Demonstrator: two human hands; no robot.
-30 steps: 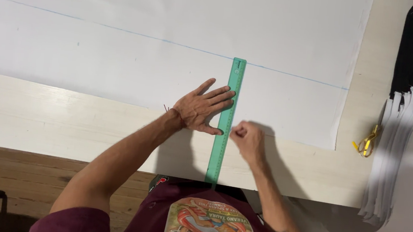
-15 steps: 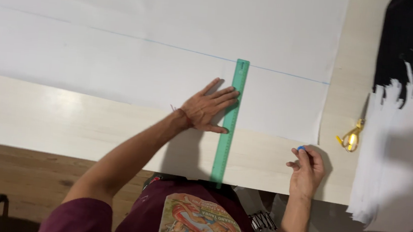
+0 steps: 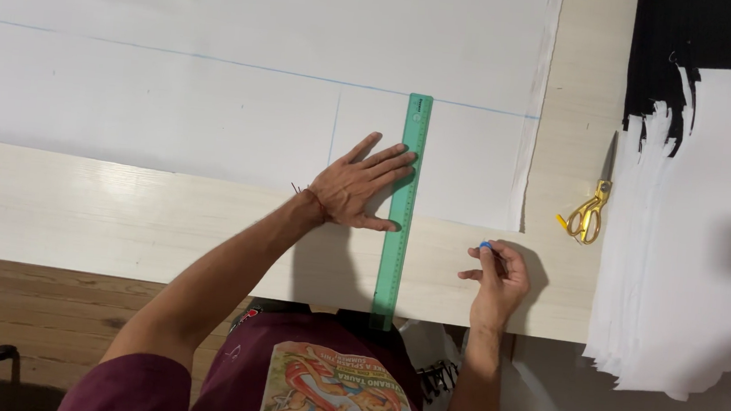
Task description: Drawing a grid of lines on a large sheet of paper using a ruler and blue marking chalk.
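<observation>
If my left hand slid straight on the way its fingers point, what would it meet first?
The left hand points up and right, so it would first meet the green ruler, which its fingertips already touch or nearly touch; contact is hard to judge.

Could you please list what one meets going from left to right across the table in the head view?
Left hand → green ruler → right hand holding a small blue marker → yellow scissors → stack of white sheets.

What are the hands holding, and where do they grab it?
The right hand pinches a small blue marking piece in its fingertips; its kind cannot be told. The left hand grips nothing, pressing flat on the green ruler.
</observation>
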